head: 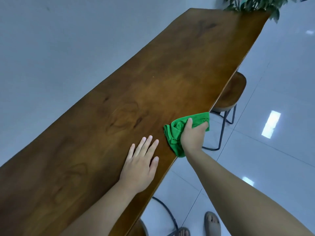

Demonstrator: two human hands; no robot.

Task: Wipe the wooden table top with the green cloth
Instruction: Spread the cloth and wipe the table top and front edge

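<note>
A long dark wooden table top (153, 79) runs from the lower left to the upper right. A crumpled green cloth (175, 132) lies on its near right edge and partly hangs over it. My right hand (193, 135) grips the cloth from above and presses it on the wood. My left hand (141, 166) rests flat on the table just left of the cloth, fingers spread, holding nothing.
A wooden stool (230, 94) with dark metal legs stands under the table's right edge. Another stool's metal frame (167, 212) is below, near my sandalled feet (212, 223). Plant leaves (252, 4) hang over the table's far end. Glossy pale floor tiles (272, 150) lie to the right.
</note>
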